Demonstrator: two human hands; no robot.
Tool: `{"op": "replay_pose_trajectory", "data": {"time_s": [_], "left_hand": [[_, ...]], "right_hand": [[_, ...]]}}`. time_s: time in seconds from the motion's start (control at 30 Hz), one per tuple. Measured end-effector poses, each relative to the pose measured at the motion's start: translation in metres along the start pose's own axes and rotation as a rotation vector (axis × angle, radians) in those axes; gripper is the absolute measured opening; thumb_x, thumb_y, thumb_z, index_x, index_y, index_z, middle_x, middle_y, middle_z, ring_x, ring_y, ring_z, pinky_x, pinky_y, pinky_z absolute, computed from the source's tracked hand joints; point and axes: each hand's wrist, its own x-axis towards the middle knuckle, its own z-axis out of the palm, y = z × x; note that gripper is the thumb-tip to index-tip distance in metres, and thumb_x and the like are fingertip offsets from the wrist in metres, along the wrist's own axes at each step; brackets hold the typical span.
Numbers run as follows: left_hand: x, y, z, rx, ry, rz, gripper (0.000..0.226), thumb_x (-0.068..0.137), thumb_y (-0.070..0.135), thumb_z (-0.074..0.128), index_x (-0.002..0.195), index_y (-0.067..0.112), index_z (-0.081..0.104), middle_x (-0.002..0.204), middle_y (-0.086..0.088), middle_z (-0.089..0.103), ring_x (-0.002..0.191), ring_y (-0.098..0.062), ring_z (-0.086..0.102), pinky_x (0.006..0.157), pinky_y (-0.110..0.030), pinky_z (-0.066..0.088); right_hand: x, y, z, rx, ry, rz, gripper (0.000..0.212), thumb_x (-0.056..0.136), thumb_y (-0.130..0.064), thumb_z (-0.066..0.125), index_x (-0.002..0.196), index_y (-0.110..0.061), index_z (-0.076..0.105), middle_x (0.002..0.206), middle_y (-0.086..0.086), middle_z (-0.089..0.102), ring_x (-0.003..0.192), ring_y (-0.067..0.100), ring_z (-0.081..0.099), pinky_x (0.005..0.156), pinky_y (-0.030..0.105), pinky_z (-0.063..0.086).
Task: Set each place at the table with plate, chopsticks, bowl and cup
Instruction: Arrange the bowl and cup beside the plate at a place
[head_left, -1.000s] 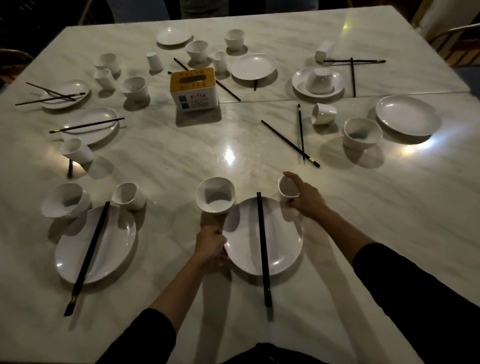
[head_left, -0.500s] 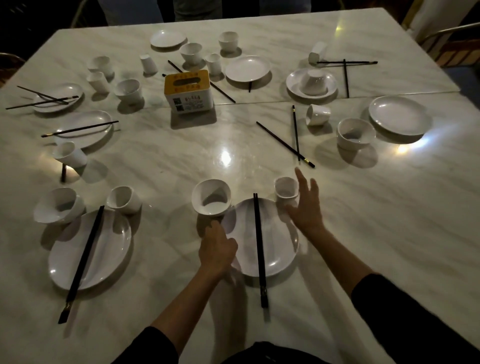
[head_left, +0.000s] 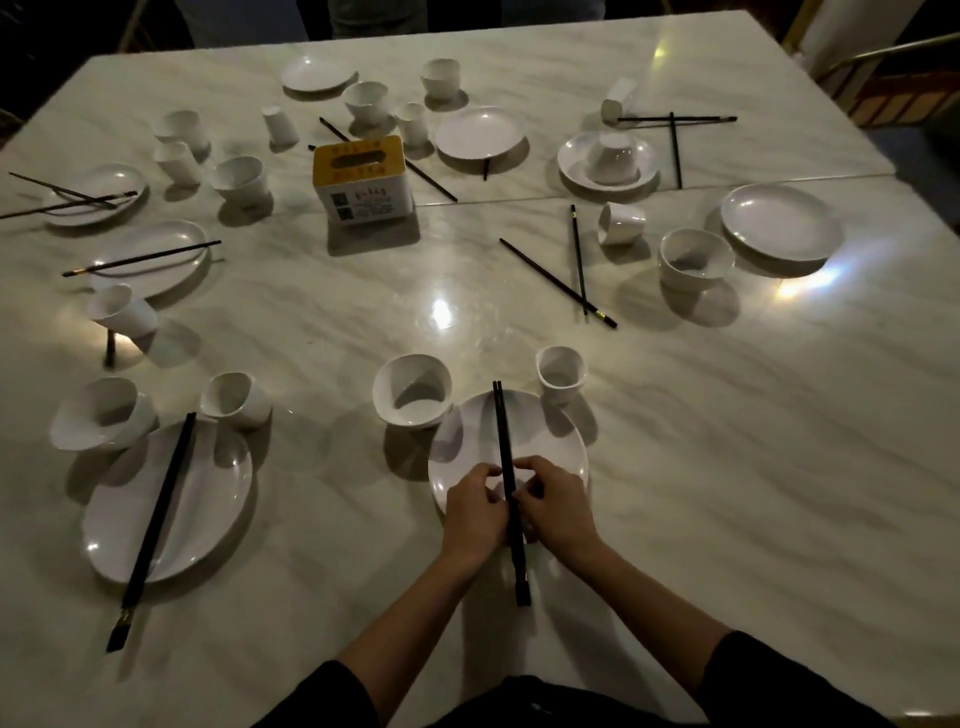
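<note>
**Head view.** A pale, veined marble bench with a glossy top, built of two slabs that meet at a seam running from the middle toward 3 o'clock. A patch of glare lies at the centre.

At 6 o'clock sits a white plate. Black chopsticks lie across it, tips toward 12 o'clock and butt ends overhanging the near rim. The left hand and right hand meet over the plate's near half. Each has its fingers curled in, pinching the chopsticks from its own side.

A bowl stands just beside the plate at its 11 o'clock, and a cup at its 1 o'clock.

At 8 o'clock a second plate carries a second pair. A yellow-topped tissue box stands toward 11 o'clock, with loose crockery scattered around it.

The room beyond the bench is dark. A chair frame shows at 1 o'clock.
</note>
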Motion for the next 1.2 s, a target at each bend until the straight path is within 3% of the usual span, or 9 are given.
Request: {"op": "replay_pose_trajectory", "data": {"time_s": [0.23, 0.5, 0.6, 0.67, 0.77, 0.87, 0.97, 1.03, 1.2], "left_hand": [[-0.003, 0.0, -0.002, -0.014, -0.004, 0.026, 0.035, 0.092, 0.008, 0.055, 0.126, 0.014, 0.051, 0.072, 0.004, 0.061, 0.061, -0.006, 0.064, 0.053, -0.015, 0.054], [-0.003, 0.004, -0.002, 0.002, -0.011, -0.001, 0.036, 0.091, 0.008, 0.057, 0.126, 0.015, 0.05, 0.071, 0.004, 0.061, 0.059, -0.004, 0.064, 0.049, -0.012, 0.051], [-0.004, 0.005, -0.001, 0.012, 0.016, -0.025, 0.042, 0.09, 0.006, 0.058, 0.13, 0.014, 0.047, 0.08, 0.001, 0.062, 0.068, -0.01, 0.066, 0.052, -0.016, 0.053], [-0.007, 0.008, 0.0, 0.024, 0.067, -0.025, 0.045, 0.09, 0.004, 0.057, 0.132, 0.012, 0.045, 0.082, 0.0, 0.059, 0.074, -0.017, 0.066, 0.057, -0.021, 0.055], [-0.007, 0.017, 0.002, 0.076, 0.173, 0.014, 0.042, 0.089, 0.003, 0.057, 0.129, 0.011, 0.048, 0.078, 0.004, 0.056, 0.07, -0.014, 0.061, 0.065, -0.027, 0.056], [-0.006, 0.029, 0.011, 0.122, 0.224, 0.081, 0.033, 0.09, 0.004, 0.057, 0.122, 0.011, 0.053, 0.096, -0.005, 0.063, 0.083, -0.012, 0.059, 0.072, -0.017, 0.048], [-0.005, 0.036, 0.027, 0.165, 0.258, 0.181, 0.031, 0.089, 0.005, 0.057, 0.12, 0.011, 0.056, 0.11, -0.009, 0.063, 0.104, -0.02, 0.06, 0.09, -0.024, 0.048], [-0.01, 0.043, 0.042, 0.254, 0.28, 0.265, 0.033, 0.089, 0.009, 0.058, 0.122, 0.012, 0.056, 0.119, -0.008, 0.06, 0.114, -0.02, 0.055, 0.1, -0.027, 0.043], [-0.041, 0.052, 0.092, 0.42, 0.086, 0.43, 0.037, 0.091, 0.018, 0.053, 0.128, 0.018, 0.051, 0.13, -0.002, 0.052, 0.124, -0.016, 0.044, 0.103, -0.021, 0.033]], "right_hand": [[-0.002, 0.001, 0.001, -0.023, 0.014, -0.005, 0.034, 0.091, -0.008, 0.058, 0.125, -0.015, 0.058, 0.083, 0.008, 0.071, 0.065, 0.014, 0.068, 0.063, 0.026, 0.06], [-0.002, -0.001, -0.001, -0.044, 0.001, -0.003, 0.035, 0.091, -0.008, 0.057, 0.125, -0.016, 0.057, 0.083, 0.007, 0.07, 0.059, 0.008, 0.062, 0.056, 0.015, 0.053], [0.0, -0.002, -0.004, -0.061, -0.002, -0.028, 0.036, 0.091, -0.008, 0.058, 0.126, -0.014, 0.056, 0.085, 0.008, 0.071, 0.057, 0.001, 0.057, 0.051, 0.009, 0.047], [0.001, -0.001, -0.009, -0.05, 0.023, -0.056, 0.037, 0.088, -0.006, 0.062, 0.124, -0.012, 0.058, 0.086, 0.01, 0.07, 0.061, 0.004, 0.058, 0.061, 0.014, 0.051], [0.003, 0.008, -0.02, -0.065, 0.078, -0.077, 0.034, 0.086, -0.007, 0.064, 0.12, -0.011, 0.061, 0.098, 0.01, 0.068, 0.083, 0.016, 0.063, 0.083, 0.032, 0.055], [0.001, 0.022, -0.039, -0.113, 0.131, -0.105, 0.033, 0.086, -0.009, 0.064, 0.119, -0.01, 0.061, 0.114, 0.009, 0.062, 0.104, 0.02, 0.057, 0.092, 0.027, 0.047], [-0.003, 0.04, -0.067, -0.165, 0.162, -0.128, 0.033, 0.087, -0.012, 0.063, 0.12, -0.01, 0.06, 0.125, 0.009, 0.057, 0.117, 0.023, 0.05, 0.093, 0.02, 0.034], [-0.005, 0.054, -0.087, -0.207, 0.16, -0.144, 0.036, 0.088, -0.016, 0.062, 0.124, -0.01, 0.057, 0.131, 0.009, 0.055, 0.122, 0.022, 0.046, 0.097, 0.023, 0.035], [-0.03, 0.097, -0.125, -0.374, 0.192, -0.052, 0.048, 0.087, -0.024, 0.063, 0.132, -0.011, 0.052, 0.134, 0.009, 0.054, 0.127, 0.026, 0.046, 0.109, 0.038, 0.037]]}}
